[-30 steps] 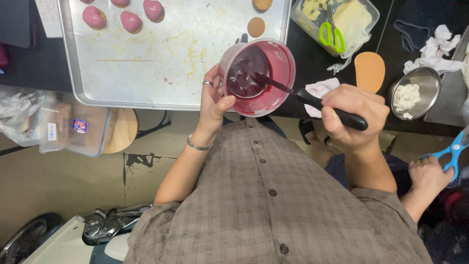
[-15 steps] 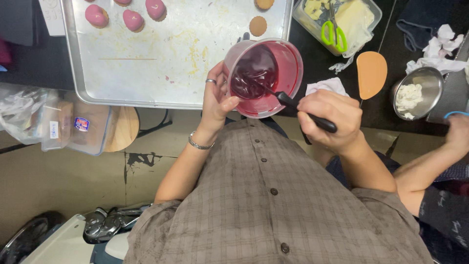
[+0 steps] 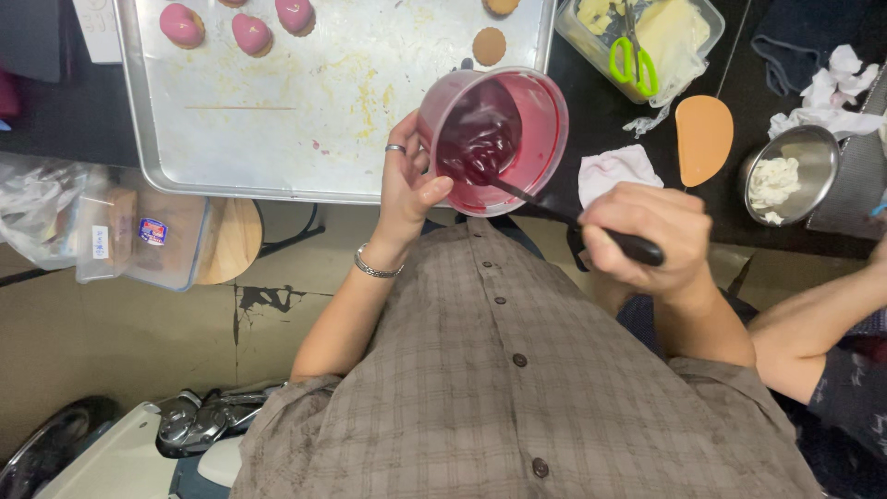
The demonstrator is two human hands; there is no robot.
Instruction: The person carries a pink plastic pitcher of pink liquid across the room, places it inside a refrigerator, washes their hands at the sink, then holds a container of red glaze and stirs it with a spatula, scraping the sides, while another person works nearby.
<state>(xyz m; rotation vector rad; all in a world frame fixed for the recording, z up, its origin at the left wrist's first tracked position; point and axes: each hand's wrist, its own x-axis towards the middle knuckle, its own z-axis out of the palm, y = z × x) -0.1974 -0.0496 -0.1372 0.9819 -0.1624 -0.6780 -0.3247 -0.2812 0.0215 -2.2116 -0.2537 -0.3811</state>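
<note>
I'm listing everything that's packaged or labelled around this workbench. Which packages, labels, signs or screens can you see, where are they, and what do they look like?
Clear plastic box: lower left, below the baking tray, rectangular, brownish contents.
Sticker label: on that box, small, blue and red.
White label: on the box's left end, narrow strip.
Crumpled clear bag: far left beside the box.
Clear tub: top right, rectangular, yellowish contents, green-handled scissors on top.
No signs or screens.

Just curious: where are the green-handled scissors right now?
In the head view, upper right: the green-handled scissors lie in a clear tub, right of the baking tray.
</note>
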